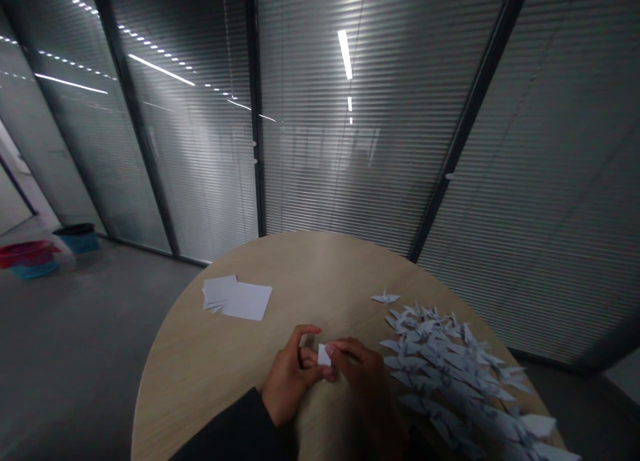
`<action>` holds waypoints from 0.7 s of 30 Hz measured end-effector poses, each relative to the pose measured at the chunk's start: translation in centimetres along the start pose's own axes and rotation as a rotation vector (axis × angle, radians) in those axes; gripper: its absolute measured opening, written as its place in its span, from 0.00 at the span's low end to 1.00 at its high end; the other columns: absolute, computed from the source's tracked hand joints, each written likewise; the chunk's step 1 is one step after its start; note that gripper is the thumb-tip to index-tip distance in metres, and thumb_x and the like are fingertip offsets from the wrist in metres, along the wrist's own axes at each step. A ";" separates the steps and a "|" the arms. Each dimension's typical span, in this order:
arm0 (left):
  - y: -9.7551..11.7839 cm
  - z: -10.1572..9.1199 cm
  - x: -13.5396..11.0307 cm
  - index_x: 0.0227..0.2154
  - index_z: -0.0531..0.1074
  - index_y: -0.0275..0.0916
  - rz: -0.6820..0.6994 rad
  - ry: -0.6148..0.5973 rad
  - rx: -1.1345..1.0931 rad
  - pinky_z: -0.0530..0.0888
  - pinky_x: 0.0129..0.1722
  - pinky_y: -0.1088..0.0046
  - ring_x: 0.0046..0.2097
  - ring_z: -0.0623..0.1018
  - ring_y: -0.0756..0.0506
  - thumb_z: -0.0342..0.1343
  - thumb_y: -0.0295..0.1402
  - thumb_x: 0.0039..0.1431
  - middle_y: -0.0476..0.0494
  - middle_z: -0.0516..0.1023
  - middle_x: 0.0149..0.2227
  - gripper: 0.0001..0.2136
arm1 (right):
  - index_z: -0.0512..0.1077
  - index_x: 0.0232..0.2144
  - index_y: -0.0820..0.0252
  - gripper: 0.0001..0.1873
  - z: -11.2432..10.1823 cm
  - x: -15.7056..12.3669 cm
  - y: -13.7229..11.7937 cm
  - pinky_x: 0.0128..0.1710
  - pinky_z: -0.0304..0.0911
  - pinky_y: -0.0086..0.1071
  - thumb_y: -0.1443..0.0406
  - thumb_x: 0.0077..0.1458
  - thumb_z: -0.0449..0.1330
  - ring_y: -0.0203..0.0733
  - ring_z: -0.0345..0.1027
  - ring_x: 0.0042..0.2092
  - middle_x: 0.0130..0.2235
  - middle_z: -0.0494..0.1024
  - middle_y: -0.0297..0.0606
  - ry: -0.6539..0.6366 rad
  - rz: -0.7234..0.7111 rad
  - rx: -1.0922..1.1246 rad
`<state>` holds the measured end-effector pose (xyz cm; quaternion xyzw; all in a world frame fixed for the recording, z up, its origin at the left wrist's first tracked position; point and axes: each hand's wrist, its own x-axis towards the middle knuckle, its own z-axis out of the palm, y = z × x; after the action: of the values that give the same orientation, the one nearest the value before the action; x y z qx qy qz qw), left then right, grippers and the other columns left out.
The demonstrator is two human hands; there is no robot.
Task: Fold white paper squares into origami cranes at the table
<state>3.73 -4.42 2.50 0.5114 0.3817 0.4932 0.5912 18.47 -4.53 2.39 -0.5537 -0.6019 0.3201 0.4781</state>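
A small folded piece of white paper (324,355) is held between my two hands above the round wooden table. My left hand (295,371) pinches its lower edge with the thumb, while the index finger arches away above. From the other side, my right hand (357,364) grips the paper's right edge between thumb and fingers. Just right of my right hand lies a large heap of folded white paper cranes (445,361). One paper crane (385,297) sits apart at the heap's far end.
White paper sheets (247,301) lie in a loose stack at the table's left. The round wooden table (320,261) stands close to a glass partition with blinds (350,181). On the floor at far left are a red-lined bin (30,257) and a black-lined bin (77,237).
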 end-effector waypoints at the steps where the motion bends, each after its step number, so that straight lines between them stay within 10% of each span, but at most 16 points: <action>1: 0.0 0.0 0.0 0.46 0.63 0.38 0.000 0.000 -0.002 0.72 0.32 0.73 0.28 0.80 0.46 0.68 0.29 0.44 0.51 0.79 0.22 0.26 | 0.79 0.27 0.54 0.13 0.1 0.1 0.1 0.38 0.69 0.34 0.54 0.50 0.58 0.46 0.76 0.36 0.32 0.83 0.39 -0.007 0.025 -0.002; 21: 1.4 0.4 -0.6 0.50 0.65 0.34 -0.112 -0.096 -0.074 0.71 0.29 0.73 0.26 0.80 0.46 0.70 0.27 0.39 0.48 0.82 0.21 0.32 | 0.68 0.21 0.54 0.19 1.1 -1.4 0.1 0.25 0.61 0.25 0.54 0.59 0.51 0.38 0.70 0.28 0.25 0.71 0.33 0.129 -0.214 -0.207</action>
<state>3.71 -5.11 3.94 0.4903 0.3625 0.4481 0.6538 17.39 -5.70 1.64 -0.5520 -0.6554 0.1674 0.4877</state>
